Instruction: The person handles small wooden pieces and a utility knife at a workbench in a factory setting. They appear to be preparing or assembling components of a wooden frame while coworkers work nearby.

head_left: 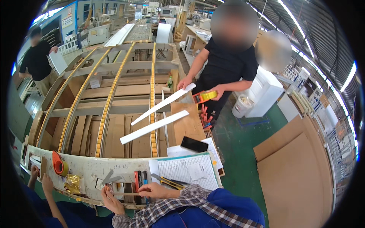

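Note:
My left hand (pixel 113 201) and my right hand (pixel 156 190) are at the near edge of a white worktop (pixel 85 164). A thin tan strip (pixel 128 194) stretches between them, its ends pinched in my fingers; what it is made of I cannot tell. Beside my left fingertips lie flat grey metal pieces (pixel 109 177). Red, black and blue marker pens (pixel 140 178) stand side by side just beyond my hands. Past my right hand, yellow-and-black utility knives (pixel 172 182) rest on the edge of a printed form sheet (pixel 185 175).
Beyond the worktop is a frame with yellow roller tracks (pixel 110 102) and two white strips (pixel 156 127) across it. A co-worker (pixel 228 64) there holds a white strip and a tape dispenser (pixel 205 96). Another person's hands (pixel 46 184) are at left, near an orange tape dispenser (pixel 59 165).

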`<control>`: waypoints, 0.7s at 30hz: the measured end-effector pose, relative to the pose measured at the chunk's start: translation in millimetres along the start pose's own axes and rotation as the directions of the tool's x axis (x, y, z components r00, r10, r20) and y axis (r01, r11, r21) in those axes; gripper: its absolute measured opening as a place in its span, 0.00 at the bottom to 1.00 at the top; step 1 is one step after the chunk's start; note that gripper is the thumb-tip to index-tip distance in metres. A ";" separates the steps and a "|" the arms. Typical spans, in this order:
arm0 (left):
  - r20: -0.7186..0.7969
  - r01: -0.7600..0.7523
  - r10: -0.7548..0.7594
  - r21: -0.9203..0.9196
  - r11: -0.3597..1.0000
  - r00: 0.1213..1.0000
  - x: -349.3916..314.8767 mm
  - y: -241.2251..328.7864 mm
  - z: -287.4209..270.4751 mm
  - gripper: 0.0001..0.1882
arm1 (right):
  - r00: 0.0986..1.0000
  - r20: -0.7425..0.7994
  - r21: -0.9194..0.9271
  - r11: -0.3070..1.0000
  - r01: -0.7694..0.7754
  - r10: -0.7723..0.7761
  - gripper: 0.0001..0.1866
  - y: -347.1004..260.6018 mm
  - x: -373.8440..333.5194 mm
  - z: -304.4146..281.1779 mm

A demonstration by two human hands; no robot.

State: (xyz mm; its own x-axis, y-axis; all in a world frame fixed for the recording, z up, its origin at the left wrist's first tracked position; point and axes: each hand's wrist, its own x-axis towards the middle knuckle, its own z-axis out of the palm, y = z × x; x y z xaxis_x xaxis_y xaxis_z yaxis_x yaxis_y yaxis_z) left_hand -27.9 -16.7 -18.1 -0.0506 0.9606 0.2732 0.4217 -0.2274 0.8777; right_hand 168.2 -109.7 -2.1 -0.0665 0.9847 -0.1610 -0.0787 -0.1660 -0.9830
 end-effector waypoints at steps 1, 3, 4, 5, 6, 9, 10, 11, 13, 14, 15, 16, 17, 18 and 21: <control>0.000 -0.008 0.008 -0.030 1.000 1.000 -0.5 0.3 0.1 0.16 | 1.000 0.005 0.008 1.000 -0.011 0.011 0.15 0.0 -0.1 1.2; -0.001 -0.053 0.053 0.057 0.997 0.999 0.3 11.1 -2.9 0.16 | 1.000 0.011 0.028 1.000 -0.014 0.014 0.17 1.0 1.5 -0.2; -0.008 -0.078 0.081 0.182 0.980 0.997 0.2 12.6 -4.1 0.16 | 1.000 0.010 0.047 0.998 -0.029 0.029 0.17 1.3 0.7 1.1; 0.014 -0.091 0.090 0.241 0.966 0.996 -0.3 9.9 -7.3 0.15 | 0.998 0.027 0.014 0.999 -0.051 0.050 0.17 0.9 -0.4 2.4; 0.032 -0.107 0.102 0.290 0.951 0.994 0.5 9.1 -7.9 0.15 | 0.997 0.041 -0.029 0.997 -0.067 0.068 0.17 -0.5 -0.6 1.3; 0.040 -0.080 0.072 0.259 0.963 0.997 -1.3 11.1 -11.4 0.15 | 0.996 0.051 -0.040 0.997 -0.070 0.072 0.17 -3.5 -0.2 3.6; 0.023 -0.079 0.075 0.285 0.955 0.997 -1.7 9.4 -12.6 0.15 | 0.995 0.058 -0.037 0.997 -0.073 0.075 0.17 -4.9 0.0 3.9; 0.005 -0.078 0.080 0.311 0.947 0.997 -1.8 6.9 -13.5 0.15 | 0.995 0.075 -0.040 0.997 -0.067 0.070 0.18 -3.4 1.5 4.2; -0.004 -0.098 0.105 0.331 0.939 0.994 0.1 5.5 -8.6 0.15 | 0.993 0.060 -0.063 0.994 -0.095 0.098 0.18 -6.7 0.9 1.2; -0.006 -0.114 0.123 0.334 0.936 0.992 0.1 4.8 -7.7 0.15 | 0.992 0.053 -0.073 0.991 -0.108 0.112 0.18 -7.2 0.5 0.6; -0.008 -0.136 0.147 0.333 0.933 0.989 0.5 5.5 -4.5 0.15 | 0.988 0.057 -0.065 0.988 -0.137 0.141 0.18 -3.1 0.8 -0.5; -0.037 -0.124 0.146 0.351 0.928 0.989 0.2 0.1 -0.8 0.15 | 0.984 0.058 -0.069 0.984 -0.165 0.169 0.18 1.5 2.1 -2.4; -0.026 -0.120 0.136 0.338 0.933 0.990 0.4 -4.1 -3.0 0.15 | 0.983 0.074 -0.090 0.983 -0.162 0.169 0.18 3.3 2.8 -2.2; -0.021 -0.110 0.123 0.320 0.941 0.992 0.6 -2.2 -6.1 0.15 | 0.981 0.079 -0.102 0.980 -0.169 0.178 0.18 1.4 3.2 -1.5; -0.039 -0.076 0.097 0.361 0.929 0.995 0.8 1.0 -8.0 0.15 | 0.987 0.080 -0.064 0.989 -0.134 0.139 0.20 2.0 4.2 1.5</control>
State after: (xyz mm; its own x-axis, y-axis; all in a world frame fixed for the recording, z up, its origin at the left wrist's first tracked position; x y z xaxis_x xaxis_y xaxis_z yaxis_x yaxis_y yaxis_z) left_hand -34.7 -17.4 -13.9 -0.0452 0.9271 0.3720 0.7226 -0.2268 0.6530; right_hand 166.3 -106.0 -4.6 -0.1563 0.9446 -0.2885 -0.0056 -0.2930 -0.9561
